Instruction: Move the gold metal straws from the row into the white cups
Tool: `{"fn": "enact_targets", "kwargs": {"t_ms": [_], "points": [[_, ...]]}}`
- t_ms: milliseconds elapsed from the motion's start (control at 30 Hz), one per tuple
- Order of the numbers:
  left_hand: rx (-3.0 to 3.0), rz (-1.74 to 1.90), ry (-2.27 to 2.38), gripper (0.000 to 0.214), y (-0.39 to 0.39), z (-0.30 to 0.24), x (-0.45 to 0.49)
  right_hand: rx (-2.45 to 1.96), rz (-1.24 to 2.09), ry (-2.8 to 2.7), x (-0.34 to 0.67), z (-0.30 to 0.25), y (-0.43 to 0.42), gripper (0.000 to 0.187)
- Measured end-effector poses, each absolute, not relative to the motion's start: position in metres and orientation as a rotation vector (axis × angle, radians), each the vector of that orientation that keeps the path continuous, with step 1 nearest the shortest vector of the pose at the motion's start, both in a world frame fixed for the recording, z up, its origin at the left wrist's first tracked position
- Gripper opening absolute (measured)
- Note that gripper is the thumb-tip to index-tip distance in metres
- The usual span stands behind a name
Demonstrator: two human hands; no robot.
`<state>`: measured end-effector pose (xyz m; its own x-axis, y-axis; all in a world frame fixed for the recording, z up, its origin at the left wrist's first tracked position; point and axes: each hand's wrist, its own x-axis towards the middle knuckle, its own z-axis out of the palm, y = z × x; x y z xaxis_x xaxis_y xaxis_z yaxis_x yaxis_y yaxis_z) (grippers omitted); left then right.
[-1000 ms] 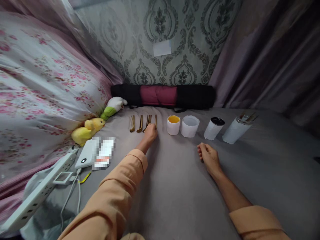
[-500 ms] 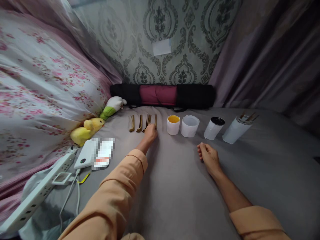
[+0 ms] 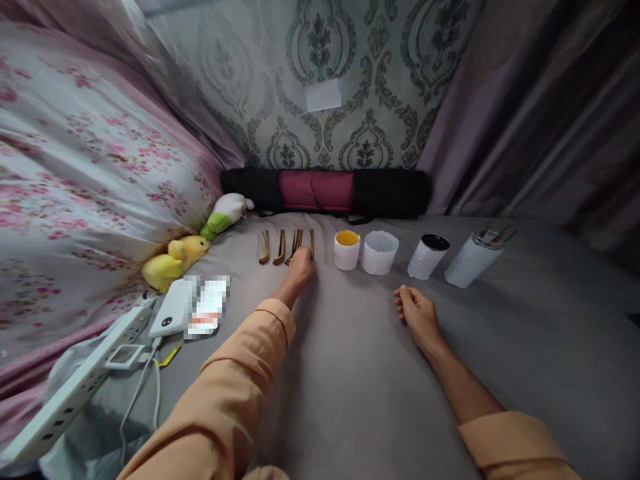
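Observation:
My left hand (image 3: pixel 301 265) reaches down to the row of thin gold-brown stick-like pieces, its fingers closed. One gold-brown piece (image 3: pixel 312 240) stands out just beyond its fingers, and a bundle of similar pieces (image 3: pixel 297 237) is partly hidden behind the hand. Further left lie two more small bundles, a left one (image 3: pixel 265 248) and a middle one (image 3: pixel 281 248), with bent lower ends. What the fingertips hold is hidden. My right hand (image 3: pixel 419 315) rests on the grey sheet, fingers curled in, with nothing visible in it. It is nearest a white, black-topped cylinder (image 3: pixel 424 260).
To the right stand a white cup with a yellow inside (image 3: pixel 346 257), a wider white cup (image 3: pixel 380 259) and a tilted white holder (image 3: pixel 467 263) with thin sticks. At left are plush toys (image 3: pixel 173 261), a power strip (image 3: pixel 75 393) and a power bank (image 3: pixel 174 310). A black-and-maroon roll (image 3: pixel 315 191) lies behind.

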<state>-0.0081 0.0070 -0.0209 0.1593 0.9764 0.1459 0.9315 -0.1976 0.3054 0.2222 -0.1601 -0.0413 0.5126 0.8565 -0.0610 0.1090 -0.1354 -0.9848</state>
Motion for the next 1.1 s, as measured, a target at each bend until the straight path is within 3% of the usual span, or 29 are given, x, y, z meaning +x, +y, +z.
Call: {"fn": "enact_targets", "kwargs": {"t_ms": [1100], "points": [[2.177,0.472,1.893,0.027,0.0066,-0.0155,-0.0086,-1.564,0.791,-0.866,0.2231,-0.0424,-0.1607,0.042]]}}
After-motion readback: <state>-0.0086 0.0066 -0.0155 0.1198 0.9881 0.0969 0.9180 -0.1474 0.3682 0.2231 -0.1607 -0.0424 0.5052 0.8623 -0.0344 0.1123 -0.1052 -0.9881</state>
